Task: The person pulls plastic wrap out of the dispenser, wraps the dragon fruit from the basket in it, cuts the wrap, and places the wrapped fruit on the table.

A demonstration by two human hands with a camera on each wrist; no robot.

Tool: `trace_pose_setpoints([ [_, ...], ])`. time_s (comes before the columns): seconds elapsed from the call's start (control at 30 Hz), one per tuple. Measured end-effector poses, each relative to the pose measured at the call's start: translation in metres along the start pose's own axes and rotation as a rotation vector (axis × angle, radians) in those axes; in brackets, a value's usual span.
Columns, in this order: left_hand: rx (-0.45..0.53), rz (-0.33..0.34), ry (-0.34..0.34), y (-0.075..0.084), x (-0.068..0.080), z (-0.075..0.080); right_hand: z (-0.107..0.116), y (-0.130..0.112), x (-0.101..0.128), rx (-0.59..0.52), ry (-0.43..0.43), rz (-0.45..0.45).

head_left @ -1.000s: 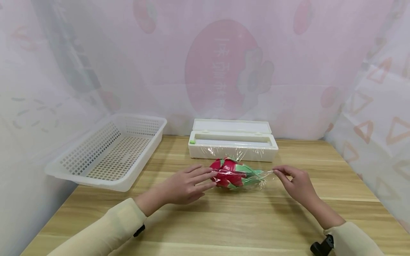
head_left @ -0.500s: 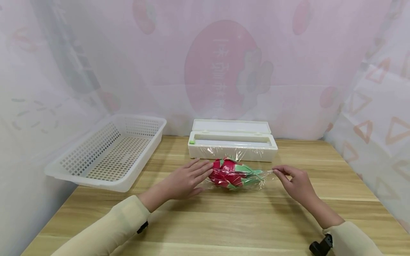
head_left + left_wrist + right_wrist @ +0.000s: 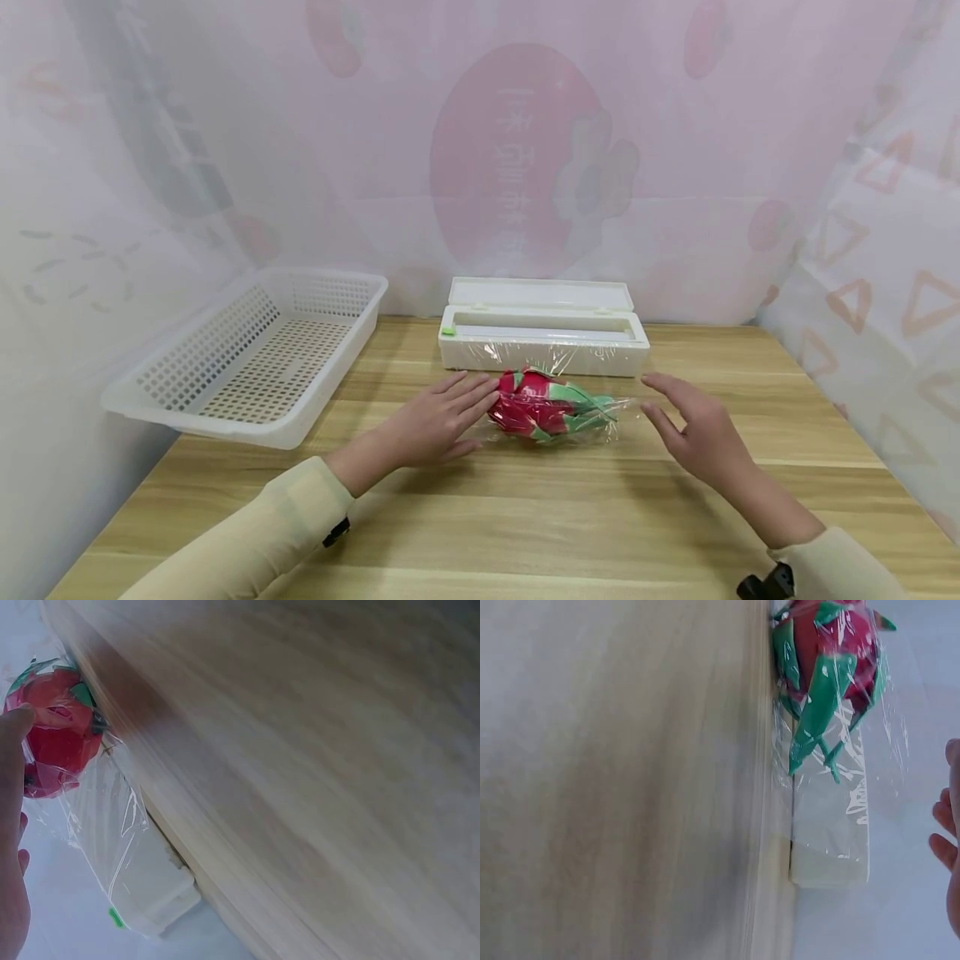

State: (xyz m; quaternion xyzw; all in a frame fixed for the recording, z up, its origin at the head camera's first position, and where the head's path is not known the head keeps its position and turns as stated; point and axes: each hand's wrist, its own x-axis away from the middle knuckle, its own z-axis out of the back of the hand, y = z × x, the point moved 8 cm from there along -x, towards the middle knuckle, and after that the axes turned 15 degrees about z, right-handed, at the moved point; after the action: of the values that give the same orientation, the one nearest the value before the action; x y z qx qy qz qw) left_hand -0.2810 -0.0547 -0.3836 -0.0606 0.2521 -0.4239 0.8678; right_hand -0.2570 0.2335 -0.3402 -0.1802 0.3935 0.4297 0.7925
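Note:
A red dragon fruit [image 3: 531, 404] with green scale tips lies on its side on the table, covered in clear plastic wrap [image 3: 622, 407] that bunches past its green end. My left hand [image 3: 431, 419] lies with straight fingers against the fruit's red left end; the left wrist view shows the fingertips at the wrapped fruit [image 3: 56, 735]. To the right, my right hand [image 3: 697, 425] is spread with thumb and forefinger apart, a short way off the wrap's loose end. In the right wrist view the green tips [image 3: 821, 712] show through the film, apart from the fingers.
Behind the fruit stands a long white cling film dispenser box [image 3: 543, 354] with its lid raised and film hanging over its front. A white perforated plastic basket [image 3: 330, 383] sits at the left edge of the wooden table [image 3: 570, 525]. Printed cloth surrounds the table.
My right thumb and forefinger have parted and let go of the wrap's end. My left hand has shifted slightly, its fingers drawn closer together at the fruit's end. The fruit stays in place.

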Motion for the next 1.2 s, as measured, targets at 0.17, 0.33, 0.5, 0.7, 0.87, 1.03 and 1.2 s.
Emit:
trace_pose_setpoints([
  [0.17,0.01,0.012,0.006,-0.001,-0.001,-0.001,-0.002,-0.032,-0.008,0.023,0.044,0.25],
  [0.33,0.021,0.029,0.021,-0.002,-0.002,0.0,-0.018,-0.045,-0.008,0.004,-0.033,0.333],
  [0.5,0.051,0.056,0.036,-0.004,-0.003,0.002,-0.039,-0.04,-0.002,0.005,-0.213,0.27],
  [0.7,0.038,0.083,0.035,-0.005,-0.003,0.001,-0.06,-0.03,0.003,-0.03,-0.41,0.137],
  [0.87,0.033,0.073,0.047,-0.002,-0.004,-0.001,-0.073,-0.025,0.004,-0.072,-0.493,0.05],
  [1.03,0.051,0.088,0.022,0.0,-0.006,-0.003,-0.079,-0.018,0.005,-0.113,-0.519,-0.034],
  [1.2,0.128,0.124,-0.044,-0.001,-0.007,-0.009,-0.084,-0.017,0.001,-0.146,-0.517,-0.053],
])
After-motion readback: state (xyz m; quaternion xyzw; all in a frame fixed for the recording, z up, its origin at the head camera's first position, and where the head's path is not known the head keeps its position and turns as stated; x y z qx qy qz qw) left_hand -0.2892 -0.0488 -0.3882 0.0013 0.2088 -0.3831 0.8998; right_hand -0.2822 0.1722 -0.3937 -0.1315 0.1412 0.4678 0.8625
